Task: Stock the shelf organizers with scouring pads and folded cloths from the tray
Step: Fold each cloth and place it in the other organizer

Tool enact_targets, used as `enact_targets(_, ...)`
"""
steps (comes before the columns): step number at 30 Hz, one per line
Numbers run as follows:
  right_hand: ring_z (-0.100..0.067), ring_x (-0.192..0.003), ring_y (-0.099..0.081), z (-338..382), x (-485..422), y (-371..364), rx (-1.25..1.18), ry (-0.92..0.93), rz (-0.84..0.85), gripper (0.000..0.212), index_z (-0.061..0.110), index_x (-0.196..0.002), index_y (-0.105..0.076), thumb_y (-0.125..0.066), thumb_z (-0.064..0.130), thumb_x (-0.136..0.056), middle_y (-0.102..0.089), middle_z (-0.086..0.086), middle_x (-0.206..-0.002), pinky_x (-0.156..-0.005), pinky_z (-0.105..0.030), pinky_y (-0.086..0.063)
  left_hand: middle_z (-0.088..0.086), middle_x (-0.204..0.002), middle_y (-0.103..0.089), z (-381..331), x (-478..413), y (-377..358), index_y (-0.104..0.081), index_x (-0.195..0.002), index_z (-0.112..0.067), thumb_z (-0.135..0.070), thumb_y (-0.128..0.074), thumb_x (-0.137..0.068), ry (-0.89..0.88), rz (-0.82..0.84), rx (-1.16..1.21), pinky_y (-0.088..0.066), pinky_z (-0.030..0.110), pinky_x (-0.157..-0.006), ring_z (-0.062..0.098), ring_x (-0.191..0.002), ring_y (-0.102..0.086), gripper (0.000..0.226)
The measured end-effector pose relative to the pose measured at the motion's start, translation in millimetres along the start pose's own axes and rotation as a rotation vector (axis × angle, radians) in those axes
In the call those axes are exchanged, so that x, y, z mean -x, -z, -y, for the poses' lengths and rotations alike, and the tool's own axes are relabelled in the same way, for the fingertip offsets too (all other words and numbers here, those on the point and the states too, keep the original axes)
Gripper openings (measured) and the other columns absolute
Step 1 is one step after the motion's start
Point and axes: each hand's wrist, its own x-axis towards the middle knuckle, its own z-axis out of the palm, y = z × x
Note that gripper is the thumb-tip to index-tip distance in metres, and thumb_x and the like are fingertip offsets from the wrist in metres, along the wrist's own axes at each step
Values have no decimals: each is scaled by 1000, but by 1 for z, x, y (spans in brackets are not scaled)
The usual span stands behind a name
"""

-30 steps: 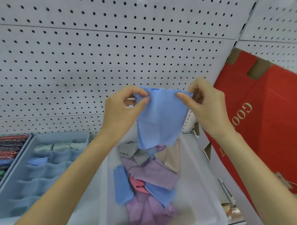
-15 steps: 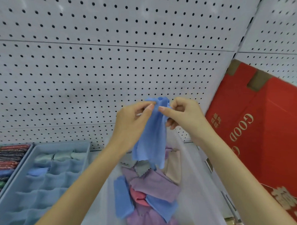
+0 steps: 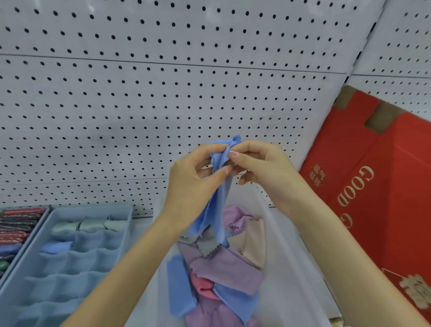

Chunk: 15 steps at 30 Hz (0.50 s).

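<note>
Hands meet above the tray: your left hand point(image 3: 194, 182) and your right hand point(image 3: 265, 175) both pinch the top of one blue cloth point(image 3: 220, 208). Thumbs and fingertips press on the gathered fabric, so both grips are closed on it. The cloth hangs from that pinch in a narrow, loosely doubled strip, with its lower end dangling just over the pile in the translucent tray point(image 3: 296, 278). It looks part-folded, not yet a neat packet.

Below it the tray holds a jumble of loose cloths point(image 3: 226, 267) in purple, blue, pink, beige and grey, so plenty is left to fold.

To your left sits the blue divided organizer point(image 3: 68, 285). Its far row holds three pale folded cloths point(image 3: 90, 226), and one blue folded cloth point(image 3: 57, 246) sits in the next row. The other cells show no cloth that you can make out. Further left, a second organizer point(image 3: 30, 244) is packed with coloured scouring pads point(image 3: 11, 236). The frame edge cuts it off, so you cannot tell whether it is full.

By this view the pads look well advanced and the cloths barely begun. A white pegboard wall point(image 3: 137, 110) stands behind, and a red carton point(image 3: 381, 195) leans at your right.
</note>
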Motion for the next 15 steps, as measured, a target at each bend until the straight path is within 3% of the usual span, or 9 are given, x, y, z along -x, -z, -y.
enact_targets(4,-8,-73,-60,-4,2,1,0,-18,-60,11,15,-83,-71,-62,15,-89,-70,3,-76,-64,-18,-46,-18,-104,-70,2,4,-5,-66,-97,-37,-8,-70,-78,-26,-16,-20,-54,34,-88,11,-100,-67,34)
enact_targets(9,-1,-80,-61,-7,9,4,31,56,-107,13,18,-87,-74,-61,17,-90,-72,8,-85,-68,-11,-46,-18,-94,-72,2,4,-8,-67,-96,-25,5,-57,-89,-22,-47,10,-52,20,-81,4,-91,-68,32)
enact_targets(12,0,-89,-61,-17,10,16,111,157,-283,17,24,-99,-69,-69,17,-84,-69,9,-101,-76,-14,-48,-11,-81,-72,-1,1,-4,-68,-90,-23,0,-55,-93,60,-81,84,-52,28,-74,8,-77,-65,26)
enact_targets(15,-8,-102,-63,-33,14,12,40,34,-64,39,21,-113,-59,-76,23,-78,-65,6,-112,-87,-25,-52,-3,-82,-72,-10,0,-3,-69,-93,-14,-7,-53,-95,134,-45,207,-52,39,-79,16,-78,-63,18)
